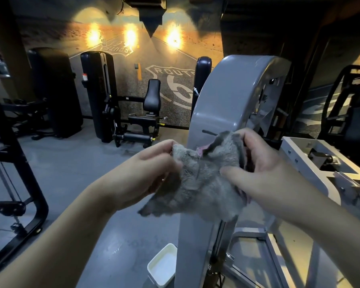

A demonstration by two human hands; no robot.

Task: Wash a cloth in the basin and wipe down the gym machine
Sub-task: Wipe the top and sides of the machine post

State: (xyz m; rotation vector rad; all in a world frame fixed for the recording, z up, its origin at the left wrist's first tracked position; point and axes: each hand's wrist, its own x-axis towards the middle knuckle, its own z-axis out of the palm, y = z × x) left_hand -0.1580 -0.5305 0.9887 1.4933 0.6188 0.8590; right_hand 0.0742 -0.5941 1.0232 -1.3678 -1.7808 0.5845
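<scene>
Cloth [204, 179] is held up at chest height between both hands, in front of the grey machine [233, 94], not touching it as far as can be judged.

Left hand [152, 165]: fingers curled, left edge of cloth pinched. Right hand [264, 163]: upper right edge gripped by curled fingers, thumb laid across the front face. Both grips closed on fabric.

Cloth is bunched in the middle, a pink patch is seen at the top fold, and a loose corner hangs down on the left. The two-handed hold at opposite edges looks meant for spreading or refolding it so a flat face is presented for wiping. That is a judgement only. Wetness cannot be told from this view.

Basin [161, 265]: white rectangular tub, set on the floor just beside the machine's base, below the hands. Placement reads as deliberate, so it is kept within reach for rinsing. The inside looks pale and shallow; whether water is held in it cannot be told. Nothing else is seen inside.

Stage estimate: wash probably done, wipe not yet started.

Next move calls for the cloth to be gathered into one hand and pressed onto the curved shroud. Hanging corner should be kept clear of the cable and the frame gaps on the right.
</scene>
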